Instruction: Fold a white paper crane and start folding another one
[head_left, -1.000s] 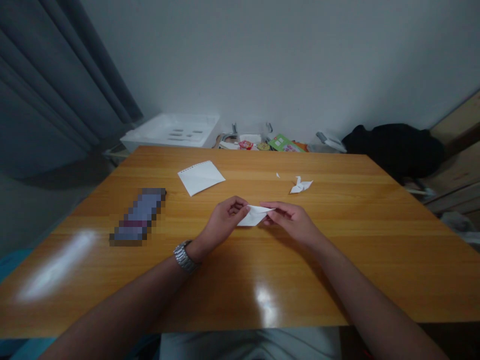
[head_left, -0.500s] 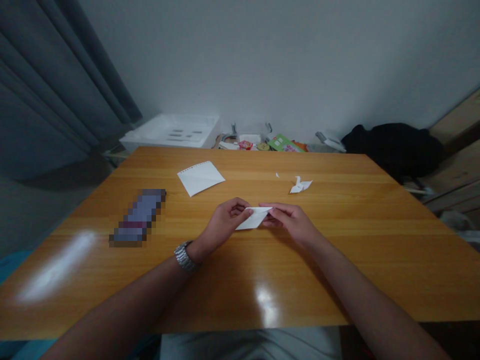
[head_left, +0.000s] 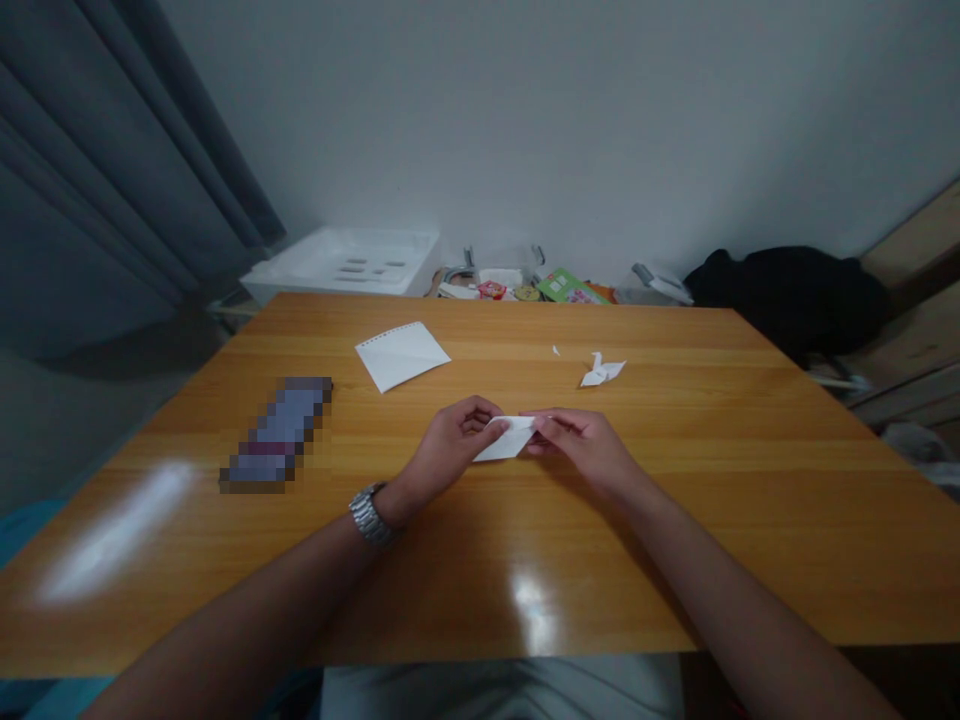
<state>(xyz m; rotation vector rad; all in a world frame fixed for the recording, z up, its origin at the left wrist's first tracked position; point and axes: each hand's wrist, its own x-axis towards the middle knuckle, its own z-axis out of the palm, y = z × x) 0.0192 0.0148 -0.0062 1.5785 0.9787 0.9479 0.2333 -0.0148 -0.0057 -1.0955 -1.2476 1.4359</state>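
A folded piece of white paper [head_left: 504,443] is held just above the table between both hands. My left hand [head_left: 459,440] pinches its left side, thumb on top and fingers behind. At the upper right corner, my right hand [head_left: 576,438] grips the paper between thumb and fingers; some of those fingertips are hidden behind it. Farther back to the right lies a folded white paper bird [head_left: 602,372], with a tiny paper scrap [head_left: 556,351] beside it. A white sheet with a perforated edge [head_left: 403,357] rests back left of my hands.
The wooden table [head_left: 420,590] spans the view. A pixelated, phone-shaped object [head_left: 277,435] lies on its left side. Behind the far edge are a white plastic tray [head_left: 345,255], a green packet [head_left: 570,288] and other small items. Black cloth [head_left: 787,300] sits at the far right.
My right thumb has slid slightly left and inward along the paper's upper edge, covering more of the right corner. Both hands otherwise stay nearly in place.
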